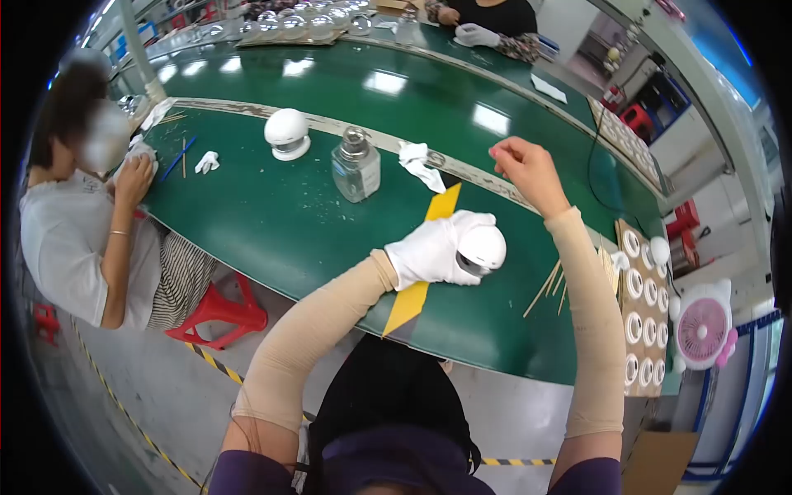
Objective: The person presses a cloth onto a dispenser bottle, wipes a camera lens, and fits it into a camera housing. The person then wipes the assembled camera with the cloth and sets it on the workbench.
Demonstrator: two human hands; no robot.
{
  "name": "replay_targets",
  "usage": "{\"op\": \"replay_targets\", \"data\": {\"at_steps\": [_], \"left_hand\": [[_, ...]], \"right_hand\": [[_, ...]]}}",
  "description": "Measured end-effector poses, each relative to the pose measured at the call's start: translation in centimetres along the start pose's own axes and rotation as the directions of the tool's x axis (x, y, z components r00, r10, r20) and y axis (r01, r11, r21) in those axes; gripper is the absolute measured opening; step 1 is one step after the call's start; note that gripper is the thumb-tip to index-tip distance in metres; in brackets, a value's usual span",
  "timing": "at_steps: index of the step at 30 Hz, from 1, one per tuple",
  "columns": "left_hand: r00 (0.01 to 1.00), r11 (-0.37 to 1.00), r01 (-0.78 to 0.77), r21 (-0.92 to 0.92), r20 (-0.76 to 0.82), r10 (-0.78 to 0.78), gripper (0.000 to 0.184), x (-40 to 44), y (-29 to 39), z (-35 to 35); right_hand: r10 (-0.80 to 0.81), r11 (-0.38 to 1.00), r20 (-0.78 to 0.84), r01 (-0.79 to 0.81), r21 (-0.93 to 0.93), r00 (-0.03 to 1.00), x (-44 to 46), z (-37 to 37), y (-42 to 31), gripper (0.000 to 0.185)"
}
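Note:
My left hand (437, 250), in a white glove, is closed around a round white plastic housing (483, 246) with a dark glossy patch low on its front. It is held over the green tabletop (272, 223), above a yellow tape strip (406, 310). My right hand (525, 171) is bare and raised to the upper right of the housing, apart from it. Its fingers are curled in with the tips together; whatever they pinch, if anything, is too small to tell. A clear bottle with a metal top (355, 169) and a crumpled white cloth (421, 167) lie beyond my left hand.
Another white housing (287, 134) stands farther back. Thin wooden sticks (542, 289) lie beside my right forearm. A board of white rings (634, 329) and a pink fan (701, 328) are at the right. A co-worker (99, 223) sits at the left; another person (495, 21) works across.

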State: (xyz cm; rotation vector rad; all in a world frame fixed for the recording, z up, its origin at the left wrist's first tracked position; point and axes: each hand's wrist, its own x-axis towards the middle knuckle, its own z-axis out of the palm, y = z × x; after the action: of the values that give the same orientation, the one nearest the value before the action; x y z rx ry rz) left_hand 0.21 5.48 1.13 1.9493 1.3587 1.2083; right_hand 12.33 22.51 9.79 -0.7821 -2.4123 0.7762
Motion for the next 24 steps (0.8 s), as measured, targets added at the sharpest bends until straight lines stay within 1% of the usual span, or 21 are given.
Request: {"op": "replay_targets", "data": {"at_steps": [2,4,5,7,8,10,11,13,14,16,17,19,21,23,24], "left_hand": [[1.0,1.0,0.0,0.02,0.0,0.0,0.09,0.0,-0.1,0.0],[1.0,0.999,0.017,0.031,0.015,-0.017,0.088,0.1,0.1,-0.3],[0.999,0.999,0.029,0.031,0.027,-0.03,0.088,0.1,0.2,-0.4],[0.999,0.999,0.028,0.022,0.022,-0.028,0.088,0.3,0.0,-0.3],[0.999,1.0,0.016,-0.008,0.028,-0.016,0.088,0.3,-0.2,-0.3],[0.999,0.999,0.021,-0.048,0.043,-0.019,0.088,0.3,-0.3,-0.3],[0.999,0.998,0.028,-0.048,0.045,-0.026,0.088,0.3,-0.2,-0.3],[0.999,0.999,0.019,-0.043,0.038,-0.018,0.087,0.3,-0.2,-0.3],[0.999,0.999,0.025,-0.045,0.037,-0.023,0.087,0.3,-0.1,-0.4],[0.999,0.999,0.028,-0.034,0.037,-0.026,0.088,0.2,-0.1,-0.4],[0.999,0.999,0.032,-0.04,0.043,-0.031,0.088,0.2,-0.2,-0.4],[0.999,1.0,0.004,-0.025,0.032,-0.003,0.089,0.3,-0.5,-0.2],[0.998,0.999,0.023,-0.032,0.052,-0.021,0.091,0.4,-0.4,-0.4],[0.997,0.998,0.047,-0.041,0.056,-0.044,0.093,0.2,-0.3,-0.3],[0.998,0.998,0.032,-0.056,0.055,-0.029,0.095,0.2,-0.2,-0.4]], "right_hand": [[-0.031,0.999,0.019,0.031,-0.021,0.999,2.3,2.4,3.0,0.016],[-0.094,0.984,0.103,0.108,-0.142,0.99,4.0,4.7,3.9,0.019],[-0.157,0.98,0.14,0.172,-0.104,0.978,4.6,5.7,3.5,0.023],[-0.25,0.958,0.181,0.27,-0.096,0.951,5.9,7.4,2.9,0.024],[-0.252,0.959,0.184,0.271,-0.086,0.95,6.4,7.8,2.4,0.024],[-0.141,0.976,0.338,0.188,-0.109,0.93,7.3,8.4,1.5,0.022],[-0.141,0.977,0.341,0.186,-0.102,0.929,7.0,8.5,0.9,0.022],[-0.098,0.974,0.313,0.156,-0.166,0.945,6.2,8.6,-0.1,0.021],[-0.096,0.975,0.318,0.154,-0.162,0.943,6.2,8.7,0.3,0.021],[-0.008,0.973,0.51,0.126,-0.196,0.86,6.3,8.6,1.7,0.02],[-0.003,0.974,0.512,0.118,-0.194,0.859,6.1,8.2,1.9,0.02],[0.05,0.995,0.536,-0.086,0.042,0.843,5.7,7.1,2.3,0.02],[0.089,0.99,0.522,-0.133,0.048,0.849,5.0,6.0,2.1,0.023],[-0.038,0.999,0.464,0.035,0.014,0.885,3.8,5.6,2.6,0.024],[-0.082,0.994,0.433,0.102,-0.024,0.898,3.2,5.6,3.0,0.027]]}}
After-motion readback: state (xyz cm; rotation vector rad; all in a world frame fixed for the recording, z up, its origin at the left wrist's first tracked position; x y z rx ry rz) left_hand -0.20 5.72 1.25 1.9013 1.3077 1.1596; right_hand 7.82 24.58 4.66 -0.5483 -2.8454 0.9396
